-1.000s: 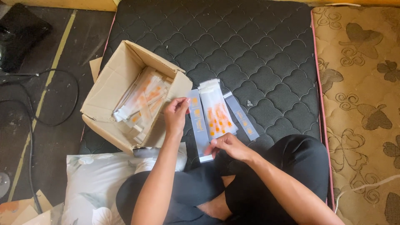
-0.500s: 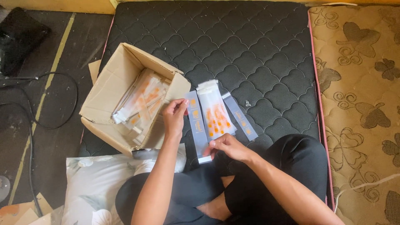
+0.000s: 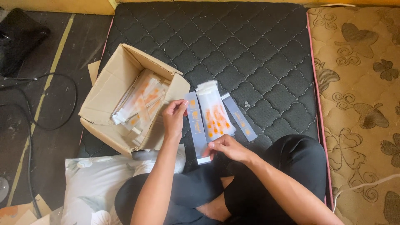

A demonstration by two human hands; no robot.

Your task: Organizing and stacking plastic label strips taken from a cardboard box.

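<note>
The person sits cross-legged at the near edge of a black quilted mattress [image 3: 250, 46], legs in dark trousers. A white pillow [image 3: 83, 187] with a flower print lies beside the left knee, near the left corner of the mattress.

The right hand [image 3: 227, 148] rests low, just above the knee. Its fingers [image 3: 213, 146] are curled lightly and touch the near end of a long grey sleeve [image 3: 196, 125], pressing it against the mattress. I cannot tell if they really pinch it. The left hand [image 3: 174, 118] is a little farther, at the left side of the same sleeve. Its fingers are half bent, with the tips at the far end of the sleeve, holding its edge loosely.

Just right of the sleeve lies a clear pouch [image 3: 214, 112] with orange shapes inside, and it overlaps a second grey sleeve [image 3: 241, 118] on its right side. All three lie flat on the mattress, side by side.

Left of the hands stands an open cardboard box [image 3: 112, 91] at the left edge of the mattress, filled with more pouches [image 3: 139, 104]. Farther left, black cables [image 3: 29, 108] lie on the dark floor.
</note>
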